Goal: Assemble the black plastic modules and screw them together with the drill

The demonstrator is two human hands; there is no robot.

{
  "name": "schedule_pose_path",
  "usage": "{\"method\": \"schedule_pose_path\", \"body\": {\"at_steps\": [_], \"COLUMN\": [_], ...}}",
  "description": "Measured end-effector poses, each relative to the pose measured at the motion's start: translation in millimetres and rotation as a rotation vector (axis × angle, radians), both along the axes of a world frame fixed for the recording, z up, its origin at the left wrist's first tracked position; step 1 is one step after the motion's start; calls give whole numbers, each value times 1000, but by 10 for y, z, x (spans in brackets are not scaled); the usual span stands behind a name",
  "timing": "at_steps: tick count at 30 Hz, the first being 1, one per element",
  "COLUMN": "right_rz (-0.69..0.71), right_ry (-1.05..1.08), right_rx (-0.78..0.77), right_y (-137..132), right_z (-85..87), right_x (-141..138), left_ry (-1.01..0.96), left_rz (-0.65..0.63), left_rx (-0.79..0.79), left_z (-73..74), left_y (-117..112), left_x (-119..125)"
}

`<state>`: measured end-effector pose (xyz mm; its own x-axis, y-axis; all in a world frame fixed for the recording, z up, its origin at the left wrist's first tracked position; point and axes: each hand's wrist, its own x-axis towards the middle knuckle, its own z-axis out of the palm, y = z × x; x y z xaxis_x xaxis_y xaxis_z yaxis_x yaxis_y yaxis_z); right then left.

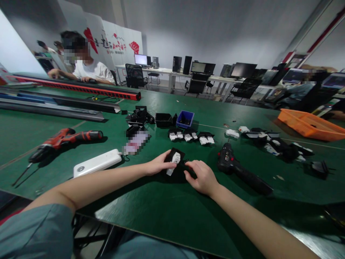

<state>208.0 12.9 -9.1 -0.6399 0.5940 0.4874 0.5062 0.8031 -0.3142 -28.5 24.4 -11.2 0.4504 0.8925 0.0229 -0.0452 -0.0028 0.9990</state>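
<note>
My left hand [160, 164] grips a black plate-like part with a white plastic block [175, 159] on it, thumb across the white block. Close to its right edge, my right hand [201, 175] has thumb and index finger curled in, with a small dark piece [186, 162] at the fingertips, too small to name. Beyond my hands sits a row of similar black-and-white parts [191, 135]. To the right of my right hand lies a black cordless screwdriver [237, 166], its bit pointing away from me.
A red-and-black drill [58, 140] and a white power strip-like box [97, 162] lie left. Behind stand a blue bin [185, 119], a black bin [163, 119] and black parts [138, 117]. Loose parts [280, 144] and an orange crate [309, 124] are right. A person sits across the table.
</note>
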Motion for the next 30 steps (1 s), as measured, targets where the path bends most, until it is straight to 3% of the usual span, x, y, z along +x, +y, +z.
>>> {"method": "schedule_pose_path", "body": {"at_steps": [3,7,13,20,30], "right_rz": [-161,-330,-287,-233,-129], "right_ry": [-51,-93,-160,-62,280], "right_rx": [-19,-51,-73,-109,-126], "right_y": [77,150,158,177,96], "right_z": [-16,-86,-114,-118,-29], "right_x": [28,32,39,58,-26], "left_ry": [-191,-345,-379,-408,-250], "left_rz": [53,-9,25,15,-109], "left_rx": [-223,-392,-551,-565,-361], "left_z": [-23,12,70,88,46], "left_y": [50,130,217,239,156], "left_x": [-16,-59,-134,-134,-98]}}
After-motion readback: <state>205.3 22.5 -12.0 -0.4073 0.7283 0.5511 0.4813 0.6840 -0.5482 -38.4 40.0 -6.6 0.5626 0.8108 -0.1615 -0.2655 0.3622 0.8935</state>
